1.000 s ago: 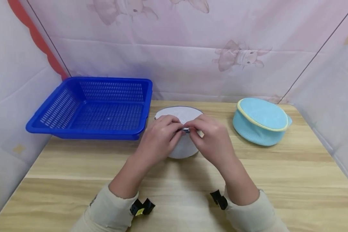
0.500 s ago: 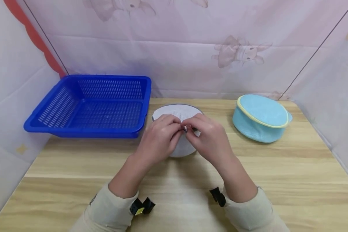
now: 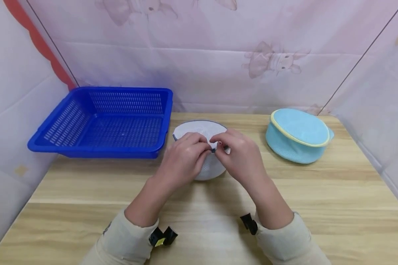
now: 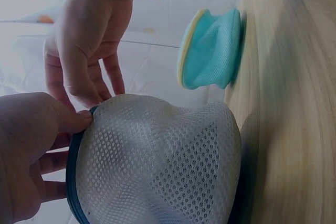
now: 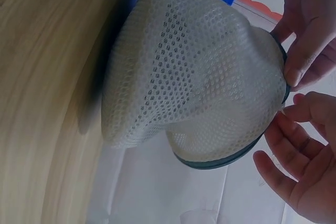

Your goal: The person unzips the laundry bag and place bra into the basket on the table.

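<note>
A white mesh laundry bag (image 3: 203, 129) with dark blue trim at its top edge is in the middle of the table. My left hand (image 3: 185, 154) pinches that trim at the near side, its thumb flat on the mesh in the left wrist view. Right beside it is my right hand (image 3: 242, 156), thumb tip at the trim and index finger raised a little away from it. In the right wrist view the mesh side (image 5: 210, 72) sags in a fold below my right hand's fingers (image 5: 286, 153). A small dark bit of the trim shows between both hands.
At the back left stands a blue plastic basket (image 3: 99, 151) with slotted sides. A light blue mesh bag (image 3: 295, 152) with yellow piping sits at the right. Behind the wooden table (image 3: 199, 228) hangs a pink printed cloth (image 3: 199, 73).
My right thumb and index finger have parted from their pinch at the trim. My left hand keeps its hold in nearly the same place.
</note>
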